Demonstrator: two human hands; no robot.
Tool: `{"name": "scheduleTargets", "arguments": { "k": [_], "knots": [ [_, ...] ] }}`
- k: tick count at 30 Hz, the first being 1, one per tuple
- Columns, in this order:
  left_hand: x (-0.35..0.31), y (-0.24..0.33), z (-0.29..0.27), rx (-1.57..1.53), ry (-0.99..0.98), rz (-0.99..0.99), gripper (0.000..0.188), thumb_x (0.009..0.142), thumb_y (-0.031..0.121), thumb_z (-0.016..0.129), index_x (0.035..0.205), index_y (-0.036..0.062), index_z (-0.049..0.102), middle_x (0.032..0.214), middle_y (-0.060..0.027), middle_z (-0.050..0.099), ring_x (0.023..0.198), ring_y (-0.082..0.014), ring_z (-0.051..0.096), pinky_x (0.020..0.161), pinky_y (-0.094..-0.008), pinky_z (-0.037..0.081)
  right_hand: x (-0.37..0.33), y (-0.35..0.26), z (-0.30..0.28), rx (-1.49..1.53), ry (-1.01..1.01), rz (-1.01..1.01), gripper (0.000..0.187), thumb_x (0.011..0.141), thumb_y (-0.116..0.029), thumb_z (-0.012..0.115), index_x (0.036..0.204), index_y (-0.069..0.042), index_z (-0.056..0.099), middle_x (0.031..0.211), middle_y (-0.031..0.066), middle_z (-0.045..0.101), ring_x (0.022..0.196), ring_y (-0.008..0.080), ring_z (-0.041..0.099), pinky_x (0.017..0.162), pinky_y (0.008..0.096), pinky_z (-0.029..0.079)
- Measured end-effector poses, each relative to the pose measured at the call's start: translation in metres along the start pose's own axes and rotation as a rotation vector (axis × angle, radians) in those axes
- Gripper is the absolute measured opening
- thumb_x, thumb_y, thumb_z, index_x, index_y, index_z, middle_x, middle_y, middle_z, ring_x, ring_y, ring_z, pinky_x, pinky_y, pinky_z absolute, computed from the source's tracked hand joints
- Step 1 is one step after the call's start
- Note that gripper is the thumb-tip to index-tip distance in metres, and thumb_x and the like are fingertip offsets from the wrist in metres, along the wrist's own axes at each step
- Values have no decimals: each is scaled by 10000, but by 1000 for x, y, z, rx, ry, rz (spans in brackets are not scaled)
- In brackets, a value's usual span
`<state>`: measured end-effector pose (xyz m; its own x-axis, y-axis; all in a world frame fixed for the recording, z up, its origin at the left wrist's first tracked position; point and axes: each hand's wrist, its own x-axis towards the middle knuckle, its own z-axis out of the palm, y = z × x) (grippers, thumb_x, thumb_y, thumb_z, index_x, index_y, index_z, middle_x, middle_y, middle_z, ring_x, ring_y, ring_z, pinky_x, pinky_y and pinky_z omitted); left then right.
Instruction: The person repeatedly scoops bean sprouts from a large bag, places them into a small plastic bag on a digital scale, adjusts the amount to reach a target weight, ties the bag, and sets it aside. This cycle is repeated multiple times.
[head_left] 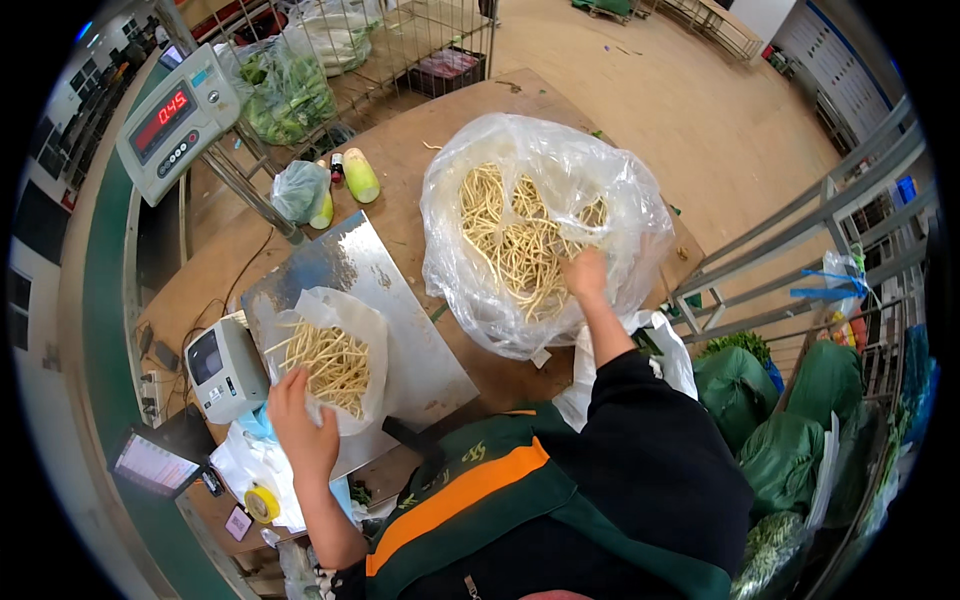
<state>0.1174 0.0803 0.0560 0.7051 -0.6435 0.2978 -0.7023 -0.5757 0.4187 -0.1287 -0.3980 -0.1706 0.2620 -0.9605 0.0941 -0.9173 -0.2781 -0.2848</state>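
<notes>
A large clear plastic bag (640,215), heaped with long, thin, pale roots (505,235), stands open on the table in front of me. My right hand (587,275) reaches over its near right part, fingers curled at the roots and partly hidden among them. To the left, a smaller clear bag (372,345) of the same kind of roots (335,368) rests on the metal scale plate (425,365). Beside that bag's near left edge is my left hand (303,420), thumb and fingers apart, touching or almost touching the plastic.
The scale's lit display (180,125) rises on a post at the left. A label printer (222,370), yellow tape (262,504) and a small screen (155,462) sit lower left. A pale green radish (360,177) lies behind the plate. Green sacks (785,460) and metal racks flank the right.
</notes>
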Motion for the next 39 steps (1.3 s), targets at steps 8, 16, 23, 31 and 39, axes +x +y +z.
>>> {"name": "scheduleTargets", "arguments": {
  "k": [8, 16, 23, 31, 39],
  "knots": [
    [-48, 14, -27, -316, 240, -234, 211, 830, -48, 616, 1028, -18, 683, 1022, -165, 661, 991, -327, 634, 927, -386, 483, 79, 105, 58, 8, -457, -282, 386, 924, -322, 550, 967, 13, 736, 1057, 270, 710, 991, 407, 694, 840, 500, 545],
    [-42, 63, -38, -325, 278, 13, 248, 794, -46, 683, 1027, 30, 717, 1014, -129, 677, 949, -314, 643, 825, -376, 512, -13, -60, -190, 94, 77, -614, 145, 992, -135, 496, 934, -14, 553, 928, 225, 630, 821, 452, 613, 703, 530, 477],
    [-7, 75, -44, -430, 342, 268, 434, 786, 86, 756, 1204, 32, 650, 1192, -154, 631, 1099, -337, 601, 938, -426, 484, -57, -149, -350, 181, 338, -786, 116, 983, -62, 531, 884, -5, 514, 756, 201, 528, 695, 390, 544, 622, 456, 426],
    [59, 111, -51, -252, 321, 469, 804, 892, 284, 735, 1514, -6, 316, 1532, -212, 394, 1444, -401, 341, 1192, -493, 257, -151, -233, -381, 426, 93, -1504, 149, 824, 63, 620, 938, -13, 562, 860, 147, 578, 753, 323, 559, 651, 415, 459],
    [26, 110, 6, -1229, 257, 142, 582, 1027, 238, 460, 1543, 6, 322, 1584, -211, 305, 1516, -374, 202, 1233, -426, 135, -227, -279, -238, 1274, -581, -786, 393, 1087, -169, 329, 1428, 9, 411, 1358, 157, 524, 1204, 251, 547, 1035, 346, 444]
  ]
}}
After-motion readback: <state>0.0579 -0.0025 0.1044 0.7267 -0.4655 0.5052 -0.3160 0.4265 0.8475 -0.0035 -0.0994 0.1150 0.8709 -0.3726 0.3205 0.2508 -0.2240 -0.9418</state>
